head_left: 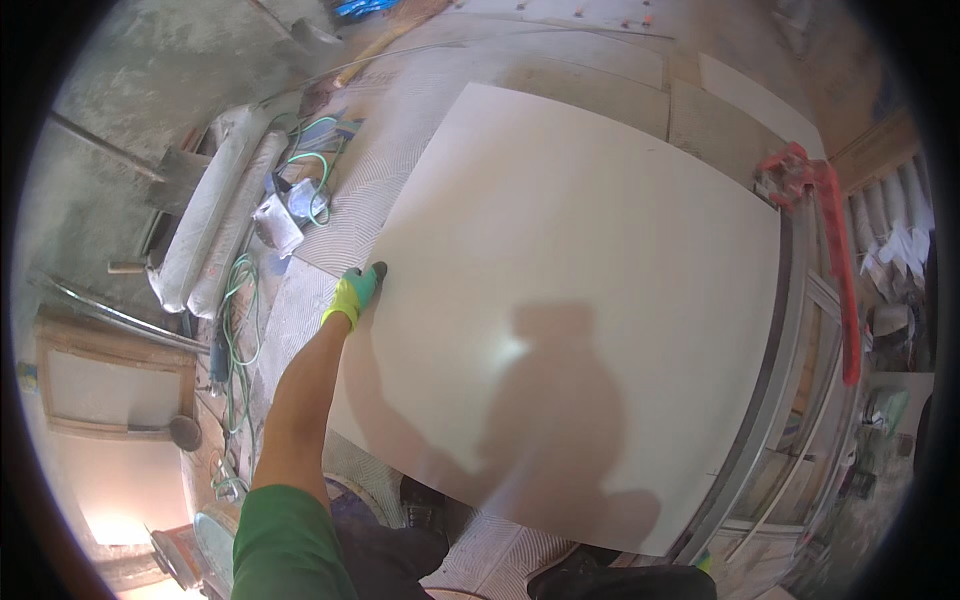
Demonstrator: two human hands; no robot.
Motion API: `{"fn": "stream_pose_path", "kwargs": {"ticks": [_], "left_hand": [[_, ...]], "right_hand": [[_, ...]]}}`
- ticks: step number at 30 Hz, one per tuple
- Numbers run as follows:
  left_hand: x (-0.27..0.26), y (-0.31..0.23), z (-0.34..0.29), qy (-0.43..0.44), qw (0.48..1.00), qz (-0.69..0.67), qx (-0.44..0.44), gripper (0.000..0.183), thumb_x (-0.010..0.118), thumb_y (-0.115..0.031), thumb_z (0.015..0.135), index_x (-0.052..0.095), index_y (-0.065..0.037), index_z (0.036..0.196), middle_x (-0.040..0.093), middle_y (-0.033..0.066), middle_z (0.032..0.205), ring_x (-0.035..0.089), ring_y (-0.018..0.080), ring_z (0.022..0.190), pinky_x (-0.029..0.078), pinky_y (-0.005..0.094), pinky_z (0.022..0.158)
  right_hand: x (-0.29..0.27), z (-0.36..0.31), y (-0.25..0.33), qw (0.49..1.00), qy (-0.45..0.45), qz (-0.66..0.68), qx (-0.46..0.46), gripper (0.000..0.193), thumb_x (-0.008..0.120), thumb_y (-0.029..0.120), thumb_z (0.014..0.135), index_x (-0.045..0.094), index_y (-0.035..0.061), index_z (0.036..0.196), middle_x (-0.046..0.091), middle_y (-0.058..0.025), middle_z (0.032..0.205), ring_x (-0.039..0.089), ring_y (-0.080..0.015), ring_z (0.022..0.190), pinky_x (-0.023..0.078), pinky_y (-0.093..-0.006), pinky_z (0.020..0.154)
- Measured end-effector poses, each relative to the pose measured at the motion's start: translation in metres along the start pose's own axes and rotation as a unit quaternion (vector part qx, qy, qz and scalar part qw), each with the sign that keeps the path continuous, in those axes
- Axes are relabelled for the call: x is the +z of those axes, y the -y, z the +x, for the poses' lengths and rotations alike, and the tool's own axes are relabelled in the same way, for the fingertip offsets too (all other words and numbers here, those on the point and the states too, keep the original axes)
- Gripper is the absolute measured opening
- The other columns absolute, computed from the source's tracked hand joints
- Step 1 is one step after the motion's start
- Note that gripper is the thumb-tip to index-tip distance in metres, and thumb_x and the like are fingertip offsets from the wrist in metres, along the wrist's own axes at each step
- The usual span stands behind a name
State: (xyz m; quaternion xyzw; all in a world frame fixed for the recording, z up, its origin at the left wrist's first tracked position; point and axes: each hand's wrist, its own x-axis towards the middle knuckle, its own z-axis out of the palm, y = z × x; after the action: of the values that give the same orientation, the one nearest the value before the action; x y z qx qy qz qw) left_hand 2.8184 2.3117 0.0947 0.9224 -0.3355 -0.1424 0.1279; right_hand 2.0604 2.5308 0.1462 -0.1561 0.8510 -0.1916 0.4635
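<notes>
A large, smooth off-white tile (560, 230) takes up the middle of the view, tilted, with shadows of my head and arms on it. My left hand (357, 290), in a yellow-green glove with dark fingertips, is closed on the tile's left edge. A grey metal rail (775, 330) runs along its right edge, with a long red part (845, 270) at the rail's far end. At the tile's near right corner is a small yellow-green patch (706, 558). It may be my right hand's glove; its fingers are hidden.
Ridged adhesive (480, 560) covers floor around the tile. Two long wrapped rolls (215, 210), a green cord (235, 300) and a dusty power tool (285, 215) lie at left. A round container (215, 545) stands beside my left arm. Shelving with several pale tubes (890, 210) is at right.
</notes>
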Motion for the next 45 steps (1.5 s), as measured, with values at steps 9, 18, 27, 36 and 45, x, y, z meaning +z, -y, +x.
{"fn": "stream_pose_path", "kwargs": {"ticks": [9, 18, 27, 36, 45], "left_hand": [[0.034, 0.018, 0.019, 0.141, 0.982, -0.129, 0.001, 0.062, 0.057, -0.05, 0.086, 0.062, 0.008, 0.107, 0.066, 0.0146, 0.094, 0.06, 0.0225, 0.081, 0.048, 0.0353, 0.071], [0.016, 0.005, 0.018, 0.188, 0.97, -0.153, -0.016, 0.074, 0.05, -0.061, 0.087, 0.058, 0.006, 0.117, 0.063, 0.0127, 0.107, 0.057, 0.0225, 0.092, 0.048, 0.0364, 0.078], [0.021, 0.004, 0.013, 0.216, 0.957, -0.188, -0.039, 0.072, 0.05, -0.059, 0.089, 0.056, 0.005, 0.121, 0.062, 0.011, 0.11, 0.057, 0.0231, 0.092, 0.047, 0.0359, 0.081], [0.042, 0.023, 0.044, 0.224, 0.948, -0.218, -0.049, 0.066, 0.052, -0.057, 0.089, 0.059, 0.003, 0.115, 0.063, 0.0092, 0.105, 0.058, 0.0205, 0.09, 0.048, 0.0337, 0.078], [0.04, -0.001, 0.045, 0.19, 0.96, -0.205, -0.028, 0.066, 0.05, -0.056, 0.09, 0.061, 0.005, 0.11, 0.064, 0.0104, 0.097, 0.057, 0.0205, 0.083, 0.048, 0.0336, 0.074]], "right_hand": [[-0.031, 0.005, -0.077, 0.978, -0.064, 0.178, -0.085, 0.042, 0.046, 0.033, 0.093, 0.063, 0.0009, 0.113, 0.067, -0.0091, 0.102, 0.062, -0.021, 0.09, 0.048, -0.0329, 0.079], [-0.028, -0.081, -0.053, 0.962, -0.217, -0.148, -0.075, 0.025, 0.052, 0.022, 0.092, 0.064, 0.0007, 0.094, 0.067, -0.0046, 0.079, 0.062, -0.0211, 0.066, 0.05, -0.0351, 0.063], [0.082, -0.098, -0.066, 0.934, -0.023, 0.356, 0.002, 0.033, 0.055, 0.034, 0.092, 0.063, 0.0018, 0.097, 0.066, -0.0081, 0.077, 0.062, -0.02, 0.062, 0.05, -0.0339, 0.054], [0.104, -0.086, -0.074, 0.938, -0.011, 0.344, 0.036, 0.041, 0.055, 0.04, 0.091, 0.062, 0.0013, 0.102, 0.066, -0.0115, 0.081, 0.064, -0.0226, 0.062, 0.052, -0.0348, 0.052], [0.119, -0.074, -0.082, 0.942, -0.012, 0.334, 0.032, 0.049, 0.055, 0.047, 0.09, 0.061, 0.0009, 0.107, 0.067, -0.015, 0.085, 0.065, -0.0251, 0.061, 0.053, -0.0356, 0.049]]}}
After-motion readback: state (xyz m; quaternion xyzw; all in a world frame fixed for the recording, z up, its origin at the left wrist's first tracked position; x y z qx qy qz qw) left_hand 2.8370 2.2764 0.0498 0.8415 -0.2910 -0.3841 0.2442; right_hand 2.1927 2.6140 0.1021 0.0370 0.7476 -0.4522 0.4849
